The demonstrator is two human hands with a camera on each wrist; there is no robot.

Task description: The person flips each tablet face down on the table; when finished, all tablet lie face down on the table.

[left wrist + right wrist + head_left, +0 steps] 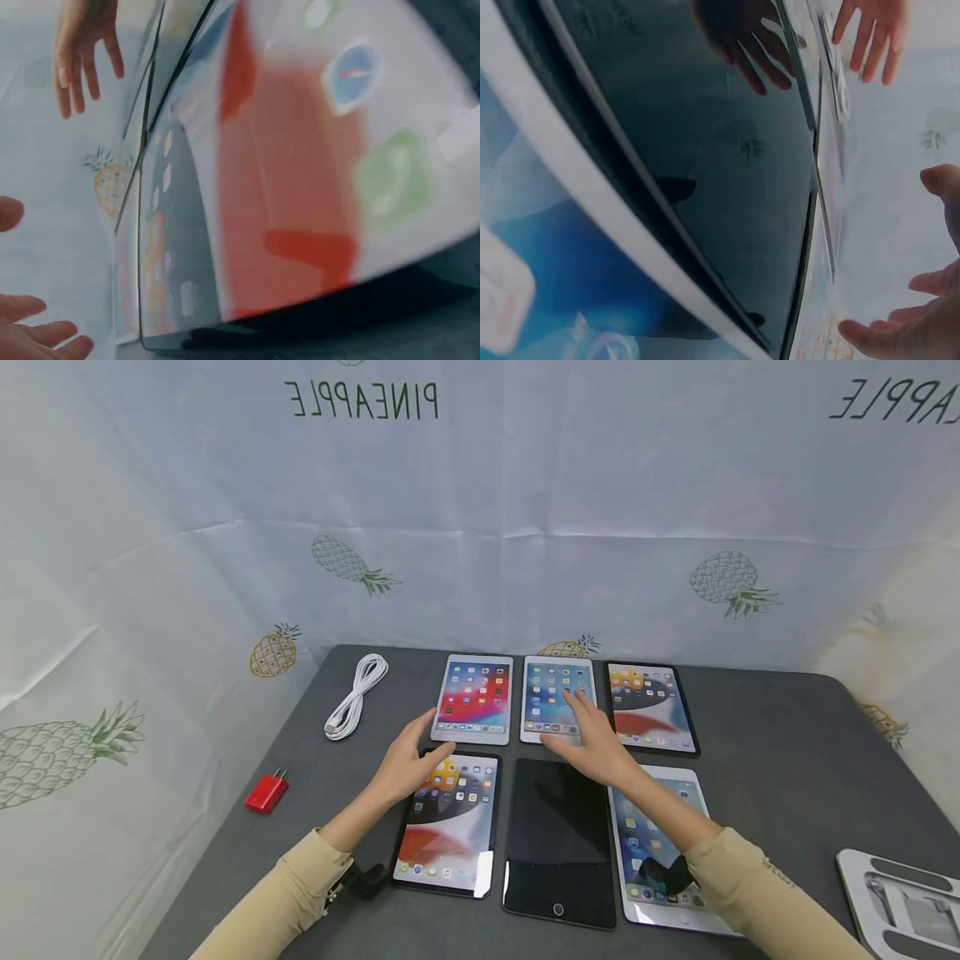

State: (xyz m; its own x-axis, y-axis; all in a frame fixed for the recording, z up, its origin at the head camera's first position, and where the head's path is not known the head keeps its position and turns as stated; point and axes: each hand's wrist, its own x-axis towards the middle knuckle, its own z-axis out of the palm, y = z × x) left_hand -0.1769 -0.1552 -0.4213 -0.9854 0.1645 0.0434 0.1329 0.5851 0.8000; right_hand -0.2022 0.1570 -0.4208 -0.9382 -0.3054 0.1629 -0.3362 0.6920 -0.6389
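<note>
Six tablets lie face up in two rows on a dark grey table. My left hand (pixel 407 766) hovers, fingers spread, above the top of the near-left black-framed tablet (pixel 450 827) with a lit screen. Beyond it is a white tablet (pixel 472 697) with a red and blue screen. My right hand (pixel 594 746) is held above the back-middle white tablet (pixel 542 689), its fingers relaxed and holding nothing. A dark-screened tablet (pixel 558 835) with a round button lies in the near middle. Both wrist views show the fingers apart from the screens.
At the back right lies another black-framed tablet (pixel 652 706); a white one (pixel 637 852) lies under my right forearm. A coiled white cable (pixel 356 697) and a red plug adapter (pixel 267 792) are at the left. A silver stand (pixel 900 893) sits at right. A pineapple-print curtain (pixel 480 585) hangs behind.
</note>
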